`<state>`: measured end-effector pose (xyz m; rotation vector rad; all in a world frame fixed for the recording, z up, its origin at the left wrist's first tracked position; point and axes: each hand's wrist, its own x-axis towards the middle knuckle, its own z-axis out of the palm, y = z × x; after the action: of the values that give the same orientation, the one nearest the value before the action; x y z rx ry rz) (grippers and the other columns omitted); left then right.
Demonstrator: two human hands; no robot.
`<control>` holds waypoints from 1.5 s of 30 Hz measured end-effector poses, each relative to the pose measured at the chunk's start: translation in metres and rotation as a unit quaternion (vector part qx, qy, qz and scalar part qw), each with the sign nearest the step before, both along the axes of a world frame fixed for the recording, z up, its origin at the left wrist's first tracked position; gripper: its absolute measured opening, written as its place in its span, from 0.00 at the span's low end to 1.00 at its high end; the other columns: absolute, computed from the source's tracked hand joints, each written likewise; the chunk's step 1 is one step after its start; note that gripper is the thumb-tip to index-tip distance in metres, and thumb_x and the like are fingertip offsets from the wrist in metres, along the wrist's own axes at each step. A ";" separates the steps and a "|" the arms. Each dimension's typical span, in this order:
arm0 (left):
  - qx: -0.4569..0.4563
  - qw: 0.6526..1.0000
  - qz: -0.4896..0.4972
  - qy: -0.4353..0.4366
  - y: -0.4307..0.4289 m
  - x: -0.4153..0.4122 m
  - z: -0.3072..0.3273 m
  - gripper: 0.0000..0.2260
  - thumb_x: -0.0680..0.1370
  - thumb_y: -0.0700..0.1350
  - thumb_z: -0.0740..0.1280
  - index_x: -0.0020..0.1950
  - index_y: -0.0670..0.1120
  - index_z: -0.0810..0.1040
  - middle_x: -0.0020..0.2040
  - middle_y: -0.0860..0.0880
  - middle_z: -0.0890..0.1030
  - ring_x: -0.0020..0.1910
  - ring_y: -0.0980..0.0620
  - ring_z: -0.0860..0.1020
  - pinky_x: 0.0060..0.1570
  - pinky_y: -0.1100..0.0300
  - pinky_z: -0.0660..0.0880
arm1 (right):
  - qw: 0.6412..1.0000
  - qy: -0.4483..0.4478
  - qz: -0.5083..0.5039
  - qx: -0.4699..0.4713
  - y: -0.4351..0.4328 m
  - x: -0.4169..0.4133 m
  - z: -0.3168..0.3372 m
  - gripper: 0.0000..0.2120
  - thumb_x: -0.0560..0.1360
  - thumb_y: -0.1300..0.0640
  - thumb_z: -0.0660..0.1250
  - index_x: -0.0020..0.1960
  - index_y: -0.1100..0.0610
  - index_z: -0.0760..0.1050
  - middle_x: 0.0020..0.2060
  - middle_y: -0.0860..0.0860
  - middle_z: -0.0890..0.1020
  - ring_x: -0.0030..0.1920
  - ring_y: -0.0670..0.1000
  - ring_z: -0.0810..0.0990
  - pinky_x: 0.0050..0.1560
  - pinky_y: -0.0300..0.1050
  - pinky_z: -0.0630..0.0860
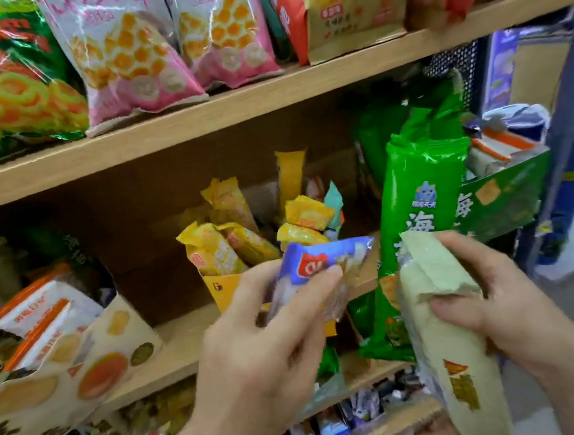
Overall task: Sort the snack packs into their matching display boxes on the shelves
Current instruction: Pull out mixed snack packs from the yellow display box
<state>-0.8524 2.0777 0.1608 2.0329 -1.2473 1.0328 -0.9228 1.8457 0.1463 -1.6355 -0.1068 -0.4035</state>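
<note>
Your left pack (321, 260) is blue and white with a red logo; your right pack (442, 335) is pale green. Behind: yellow sticks (212, 250), a bright green bag (416, 177), pink bags (130, 55) above.

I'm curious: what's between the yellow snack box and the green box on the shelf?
A tall green pack stands between the yellow snack box and the green box, in the head view.

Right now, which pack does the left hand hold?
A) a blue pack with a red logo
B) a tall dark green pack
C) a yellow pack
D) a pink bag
A: the left hand pinches the blue pack with a red logo between thumb and fingers, while the right hand grips a pale green pack.
</note>
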 end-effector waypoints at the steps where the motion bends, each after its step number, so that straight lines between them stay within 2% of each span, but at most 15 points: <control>1: 0.012 0.999 0.000 0.032 -0.008 0.001 -0.006 0.21 0.77 0.45 0.66 0.70 0.57 0.71 0.59 0.50 0.72 0.47 0.52 0.77 0.33 0.57 0.79 | 1.000 0.015 -0.014 -0.020 -0.002 -0.001 -0.003 0.32 0.46 0.40 0.78 0.50 0.34 0.80 0.46 0.45 0.82 0.47 0.43 0.82 0.44 0.36 0.77; 4: 0.072 0.986 0.043 0.145 -0.026 0.008 -0.018 0.37 0.75 0.47 0.69 0.76 0.66 0.52 0.59 0.54 0.75 0.42 0.50 0.79 0.29 0.53 0.78 | 0.993 0.056 -0.050 -0.087 -0.004 -0.002 -0.013 0.34 0.47 0.36 0.79 0.53 0.31 0.77 0.52 0.44 0.74 0.58 0.32 0.73 0.56 0.33 0.71; 7: 0.100 0.963 0.103 0.230 -0.033 0.015 -0.027 0.46 0.75 0.48 0.71 0.75 0.68 0.38 0.61 0.54 0.79 0.36 0.50 0.79 0.32 0.51 0.77 | 0.988 0.062 -0.058 -0.132 0.002 0.001 -0.020 0.29 0.50 0.38 0.77 0.51 0.29 0.76 0.51 0.37 0.67 0.56 0.25 0.67 0.48 0.20 0.65; 10: 0.111 0.956 0.123 0.244 -0.037 0.015 -0.027 0.46 0.75 0.49 0.70 0.77 0.63 0.38 0.60 0.54 0.77 0.38 0.51 0.78 0.35 0.49 0.77 | 0.989 0.045 -0.057 -0.130 0.006 0.005 -0.026 0.28 0.51 0.37 0.75 0.52 0.34 0.78 0.50 0.34 0.66 0.55 0.30 0.70 0.47 0.20 0.66; 16: 0.094 0.916 0.206 0.332 -0.026 0.021 -0.004 0.47 0.74 0.51 0.69 0.76 0.62 0.34 0.47 0.58 0.76 0.38 0.57 0.75 0.39 0.53 0.76 | 0.994 0.038 -0.010 -0.104 0.016 0.007 -0.023 0.27 0.50 0.37 0.73 0.50 0.26 0.76 0.56 0.27 0.64 0.52 0.13 0.58 0.46 0.12 0.57; 19: 0.097 0.883 0.248 0.386 -0.012 0.029 0.006 0.49 0.72 0.50 0.70 0.76 0.64 0.34 0.40 0.57 0.79 0.35 0.56 0.78 0.37 0.51 0.78 | 0.994 0.066 0.025 -0.088 0.016 0.009 -0.025 0.34 0.47 0.32 0.75 0.53 0.23 0.73 0.66 0.36 0.68 0.65 0.22 0.61 0.62 0.22 0.63; 21: 0.095 0.866 0.242 0.428 -0.001 0.032 0.010 0.49 0.72 0.47 0.71 0.76 0.67 0.36 0.38 0.55 0.81 0.33 0.54 0.79 0.35 0.48 0.79 | 0.993 0.075 0.039 -0.084 0.018 0.010 -0.028 0.38 0.47 0.27 0.76 0.57 0.27 0.75 0.67 0.43 0.72 0.71 0.39 0.67 0.69 0.43 0.68; 24: 0.030 0.876 0.145 0.459 0.013 0.030 0.011 0.47 0.73 0.40 0.70 0.74 0.73 0.44 0.41 0.56 0.83 0.36 0.46 0.81 0.36 0.41 0.78 | 0.994 0.063 0.043 -0.081 0.025 0.010 -0.024 0.31 0.51 0.33 0.75 0.55 0.29 0.77 0.56 0.38 0.74 0.60 0.35 0.74 0.56 0.34 0.69; 26: -0.014 0.905 0.073 0.419 0.021 0.026 0.010 0.43 0.76 0.37 0.68 0.73 0.75 0.50 0.53 0.69 0.79 0.49 0.48 0.82 0.47 0.40 0.79 | 0.994 0.057 0.037 -0.088 0.031 0.010 -0.020 0.28 0.52 0.34 0.74 0.53 0.29 0.77 0.52 0.34 0.74 0.57 0.34 0.74 0.51 0.27 0.68; 28: 0.002 0.940 0.055 0.338 0.025 0.024 0.007 0.33 0.79 0.40 0.66 0.71 0.74 0.59 0.62 0.69 0.71 0.61 0.60 0.75 0.61 0.48 0.75 | 0.992 0.060 0.020 -0.106 0.036 0.008 -0.016 0.28 0.53 0.34 0.75 0.53 0.29 0.77 0.52 0.35 0.74 0.57 0.34 0.74 0.50 0.25 0.68; 32: -0.008 0.956 0.029 0.291 0.019 0.024 0.005 0.16 0.78 0.49 0.61 0.61 0.67 0.78 0.59 0.61 0.70 0.58 0.62 0.73 0.55 0.61 0.75 | 0.980 0.057 -0.014 -0.190 0.049 0.006 -0.012 0.28 0.57 0.39 0.81 0.55 0.35 0.77 0.56 0.36 0.70 0.59 0.35 0.71 0.54 0.24 0.67; 37: -0.012 0.955 0.013 0.297 0.012 0.021 0.023 0.20 0.72 0.68 0.62 0.63 0.69 0.72 0.58 0.64 0.66 0.59 0.65 0.70 0.56 0.74 0.69 | 0.951 0.050 -0.029 -0.302 0.055 0.004 -0.016 0.34 0.56 0.37 0.79 0.60 0.35 0.74 0.67 0.34 0.60 0.67 0.50 0.68 0.66 0.54 0.72; 39: -0.007 0.947 0.010 0.322 0.012 0.025 0.029 0.28 0.66 0.71 0.66 0.65 0.66 0.73 0.59 0.63 0.66 0.60 0.65 0.70 0.59 0.70 0.70 | 0.954 0.050 0.018 -0.297 0.051 0.001 -0.012 0.33 0.56 0.40 0.81 0.60 0.36 0.76 0.67 0.32 0.61 0.68 0.45 0.68 0.67 0.49 0.71; 42: -0.002 0.935 -0.048 0.352 0.009 0.028 0.035 0.22 0.64 0.68 0.70 0.57 0.67 0.78 0.59 0.57 0.71 0.59 0.64 0.72 0.59 0.67 0.72 | 0.954 0.062 0.097 -0.275 0.049 -0.005 -0.001 0.31 0.59 0.46 0.84 0.60 0.38 0.79 0.67 0.31 0.63 0.67 0.36 0.68 0.65 0.34 0.69; 45: -0.016 0.914 -0.097 0.393 0.011 0.029 0.038 0.17 0.67 0.65 0.70 0.54 0.65 0.82 0.57 0.56 0.77 0.58 0.61 0.75 0.56 0.63 0.74 | 0.954 0.060 0.122 -0.267 0.045 -0.007 0.004 0.30 0.61 0.48 0.84 0.60 0.39 0.79 0.69 0.34 0.63 0.69 0.37 0.68 0.67 0.37 0.70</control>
<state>-0.8232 2.0883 0.1985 1.9317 -0.9396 0.0848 -0.9302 1.8912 0.1503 -2.1436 -0.3469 -0.0819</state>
